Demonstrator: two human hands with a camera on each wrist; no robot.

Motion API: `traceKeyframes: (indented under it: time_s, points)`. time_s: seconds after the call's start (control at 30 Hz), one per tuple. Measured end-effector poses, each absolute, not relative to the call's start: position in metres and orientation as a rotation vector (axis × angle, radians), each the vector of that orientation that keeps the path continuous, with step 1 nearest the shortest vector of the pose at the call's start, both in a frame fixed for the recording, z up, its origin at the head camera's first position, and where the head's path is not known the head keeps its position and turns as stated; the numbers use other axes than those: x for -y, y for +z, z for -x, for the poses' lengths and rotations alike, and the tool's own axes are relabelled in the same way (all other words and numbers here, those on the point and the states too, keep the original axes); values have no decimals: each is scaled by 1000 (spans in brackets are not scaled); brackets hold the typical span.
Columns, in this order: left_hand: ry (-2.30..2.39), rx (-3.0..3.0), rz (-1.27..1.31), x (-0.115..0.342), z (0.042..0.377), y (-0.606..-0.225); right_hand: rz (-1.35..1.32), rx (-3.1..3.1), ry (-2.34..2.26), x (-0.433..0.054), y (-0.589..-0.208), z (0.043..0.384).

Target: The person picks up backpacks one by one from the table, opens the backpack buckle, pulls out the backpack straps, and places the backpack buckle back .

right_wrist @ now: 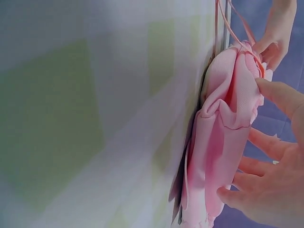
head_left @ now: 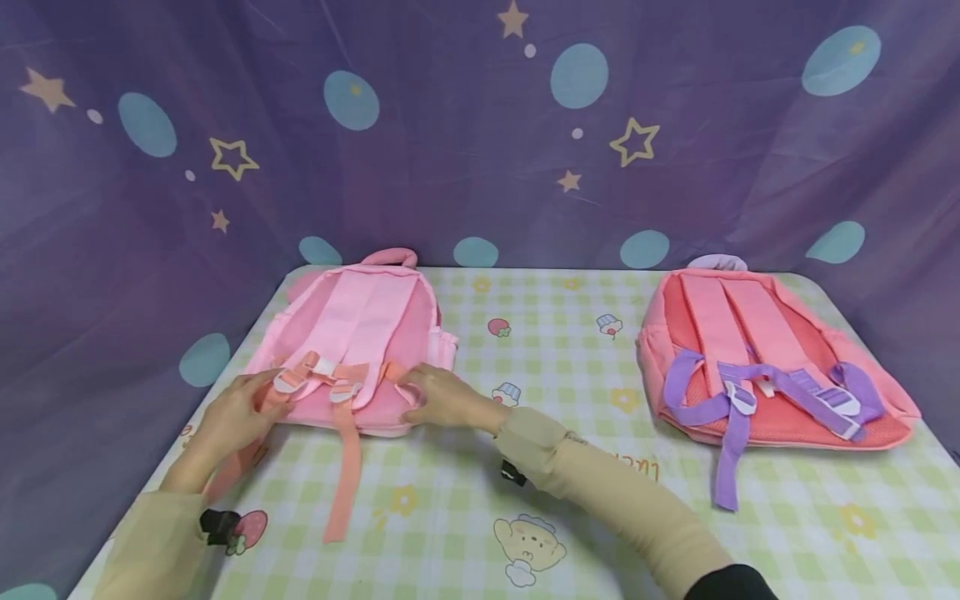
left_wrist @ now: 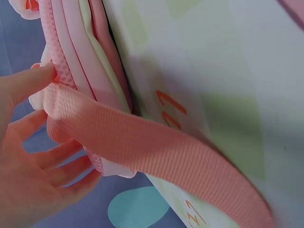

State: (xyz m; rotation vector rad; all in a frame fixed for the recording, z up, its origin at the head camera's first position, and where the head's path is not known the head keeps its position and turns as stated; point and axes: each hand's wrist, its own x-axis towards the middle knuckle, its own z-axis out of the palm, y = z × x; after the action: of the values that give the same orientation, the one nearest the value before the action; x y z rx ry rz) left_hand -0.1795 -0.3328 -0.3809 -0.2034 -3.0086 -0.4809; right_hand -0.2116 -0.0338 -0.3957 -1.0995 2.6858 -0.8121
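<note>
A pink backpack (head_left: 352, 308) lies on the table at the left, its back panel and shoulder straps facing up. Orange webbing straps (head_left: 347, 475) with white buckles cross its lower part, and one end hangs onto the tablecloth. My left hand (head_left: 236, 412) is at the bag's lower left corner. In the left wrist view its thumb touches the bag's edge beside an orange strap (left_wrist: 142, 137), the other fingers loosely spread. At the lower right corner is my right hand (head_left: 447, 398). The right wrist view shows its fingers (right_wrist: 266, 145) spread along the bag's side.
A coral backpack (head_left: 750, 333) with purple straps (head_left: 738, 425) lies at the right of the table, back panel up. The tablecloth (head_left: 555, 467) is green-checked with printed pictures. A purple curtain (head_left: 465, 125) with stars hangs behind the table's far edge.
</note>
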Motion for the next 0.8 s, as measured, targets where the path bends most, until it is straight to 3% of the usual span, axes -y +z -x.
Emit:
traceKeyframes:
  time_s: [0.8]
  points:
    - [-438, 2965, 359, 292, 178, -382, 1112, -2676, -805, -24, -396, 203]
